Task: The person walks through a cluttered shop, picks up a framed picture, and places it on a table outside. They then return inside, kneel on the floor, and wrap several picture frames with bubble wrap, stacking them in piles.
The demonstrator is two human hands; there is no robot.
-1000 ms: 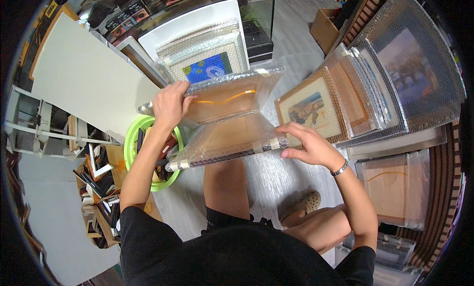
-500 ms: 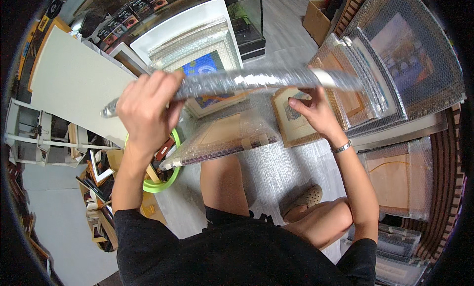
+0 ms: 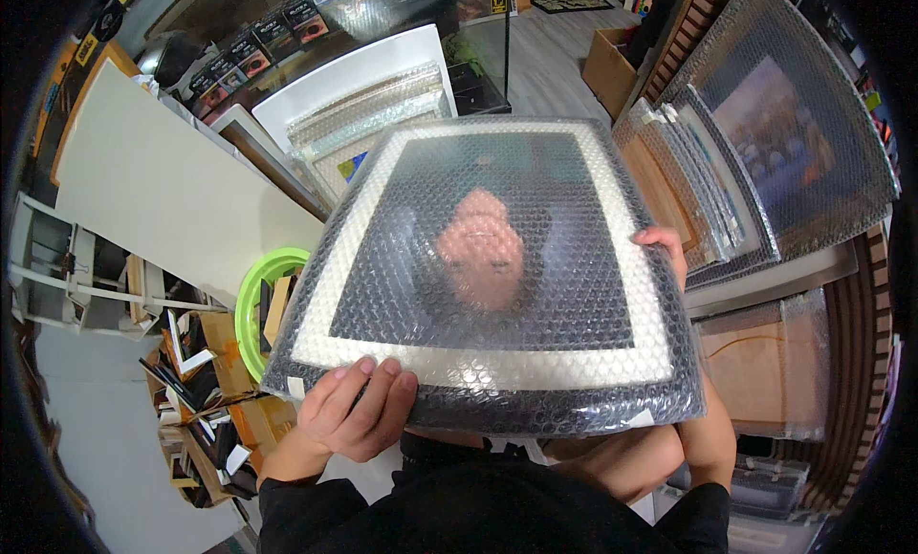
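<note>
A bubble-wrapped framed portrait (image 3: 483, 248) with a white mat and dark frame lies tilted across my lap, its picture side up and upside down to me. My left hand (image 3: 356, 411) grips its near edge left of the middle, fingers curled over the top of the wrap. At the right edge my right hand (image 3: 667, 255) holds the frame, one digit on the front; the rest passes behind it and is hidden. Small pieces of white tape show near the lower corners. Beyond the far left edge, other wrapped pictures (image 3: 368, 124) lean on a white board.
Bubble-wrapped frames (image 3: 779, 124) lean in a row along the right. To the left stand a green-rimmed bin (image 3: 247, 310), a box of frame offcuts (image 3: 206, 382) and a large pale board (image 3: 158, 181). A cardboard box (image 3: 612, 65) sits at the back right.
The wrapped portrait has swung from edge-on to face up, lowered toward my lap. My left hand moved down to its near edge; my right hand went to its right side.
</note>
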